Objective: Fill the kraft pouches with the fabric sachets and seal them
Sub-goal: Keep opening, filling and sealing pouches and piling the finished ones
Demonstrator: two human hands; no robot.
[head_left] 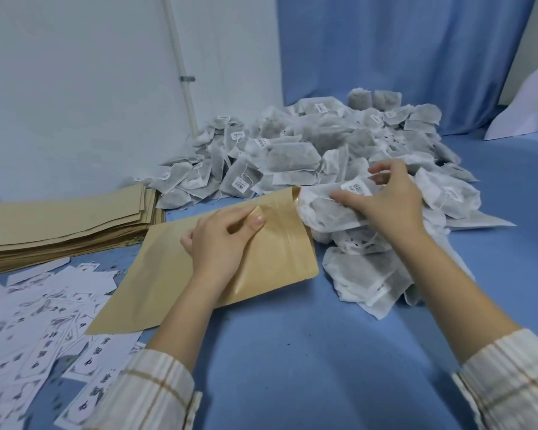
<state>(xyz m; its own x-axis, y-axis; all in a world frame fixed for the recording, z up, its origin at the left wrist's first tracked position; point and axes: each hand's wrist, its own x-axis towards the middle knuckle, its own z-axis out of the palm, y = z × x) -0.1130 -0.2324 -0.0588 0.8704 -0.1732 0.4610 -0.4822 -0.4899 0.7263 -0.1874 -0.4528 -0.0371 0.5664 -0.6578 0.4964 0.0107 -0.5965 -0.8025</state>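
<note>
The left hand (222,240) is pinching the upper lip of a kraft pouch (180,274) that is lying flat on the blue cloth (292,352), thumb curled over the edge and holding the mouth slightly open. The right hand (389,203) is clamping a bunch of white fabric sachets (326,209) and bringing their leading end up to that mouth, touching it; nothing looks to be inside the pouch yet. The sachets are looking soft, light and squashy, with loose strings and tags that could be snagging on the zip strip, so gripping them across the middle as a bundle seems wise. The pouch is looking thin and springy, best held by its lip. A heap of sachets (308,144) is lying behind, a stack of empty pouches (66,225) to the left, and printed labels (38,321) are lying scattered near it.
</note>
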